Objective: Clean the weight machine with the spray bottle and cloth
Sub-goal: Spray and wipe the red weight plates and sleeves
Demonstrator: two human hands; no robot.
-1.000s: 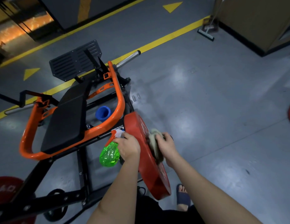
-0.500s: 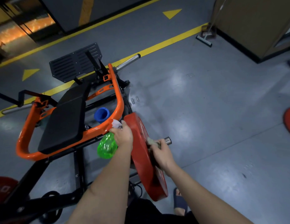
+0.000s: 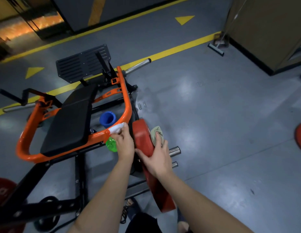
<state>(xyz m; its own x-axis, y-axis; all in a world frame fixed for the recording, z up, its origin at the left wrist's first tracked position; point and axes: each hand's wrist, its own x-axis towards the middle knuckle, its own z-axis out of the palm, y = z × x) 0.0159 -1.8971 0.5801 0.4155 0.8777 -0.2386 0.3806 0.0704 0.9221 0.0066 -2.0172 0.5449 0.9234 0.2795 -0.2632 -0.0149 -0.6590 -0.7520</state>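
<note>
The weight machine has an orange tube frame point(image 3: 126, 105) and a black pad point(image 3: 67, 125). A red weight plate point(image 3: 142, 137) stands on edge on its right side. My left hand point(image 3: 124, 145) grips a green spray bottle point(image 3: 111, 145) with a white head, held next to the frame. My right hand point(image 3: 157, 157) lies over the plate's rim, its fingers pressing a beige cloth point(image 3: 156, 134) against the plate's outer face, thumb on the near edge.
Two steel pegs point(image 3: 175, 151) stick out to the right of the plate. A blue cup-shaped part point(image 3: 107, 118) sits inside the frame. More red plates lie at the far right point(image 3: 300, 137) and lower left point(image 3: 2, 189). A squeegee point(image 3: 216, 48) leans by the cabinet.
My right hand slid the cloth up and forward along the plate's outer face toward its top rim. The left hand with the bottle stayed beside the frame.
</note>
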